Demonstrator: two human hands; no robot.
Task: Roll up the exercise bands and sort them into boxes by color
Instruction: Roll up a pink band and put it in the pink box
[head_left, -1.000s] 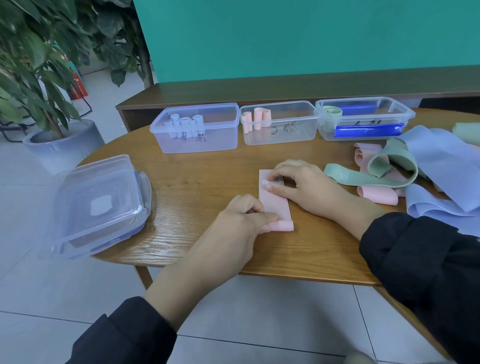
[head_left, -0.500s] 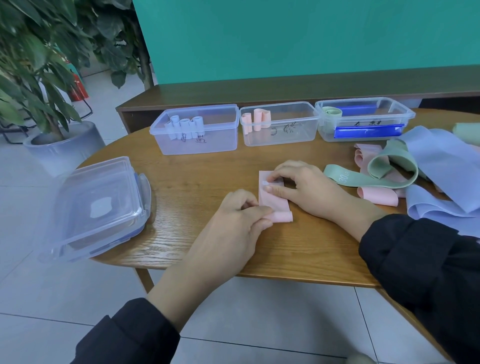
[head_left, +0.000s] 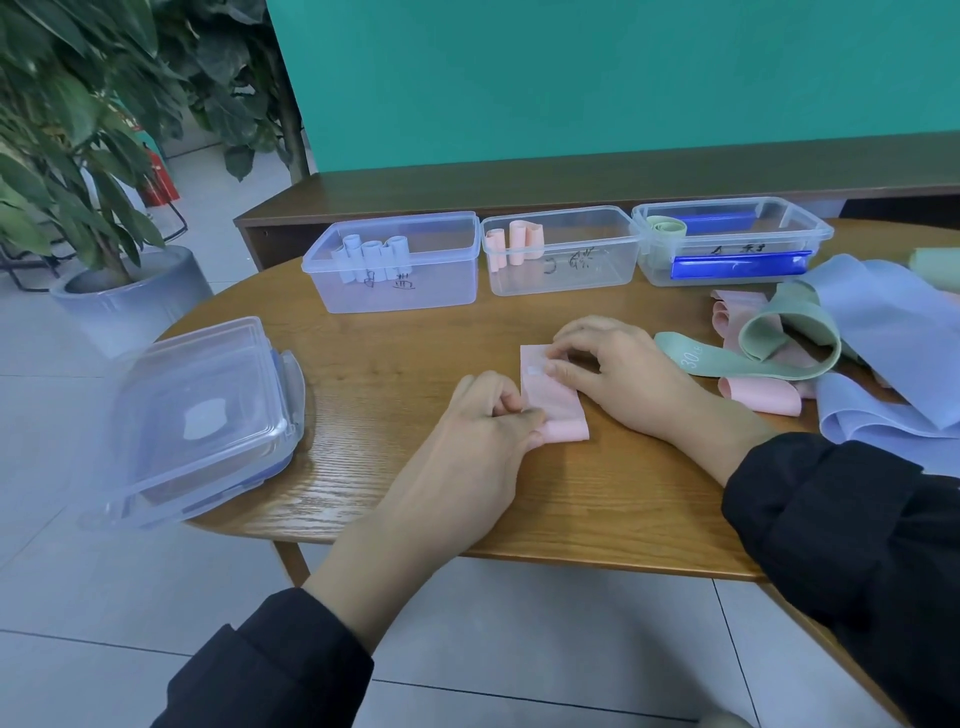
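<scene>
Left hand (head_left: 485, 421) curls at the near end of the pink band (head_left: 550, 397), thumb and fingers pinching the small roll started there, and we see that roll lying just off its thumb tip. Right hand (head_left: 618, 371) sits just beyond, fingers bent down and pressing the flat far end of the band onto the wooden table (head_left: 395, 364).

Past both hands we have three clear boxes in a row: the left box (head_left: 397, 267) with pale blue rolls, the middle box (head_left: 561, 254) with pink rolls, the right box (head_left: 727, 241) with a green roll and blue strips. Out beyond our right hand lies a loose heap: a green band (head_left: 779, 343), pink pieces and wide pale blue bands (head_left: 893, 322). Well off our left hand rest stacked clear lids (head_left: 202, 415).
</scene>
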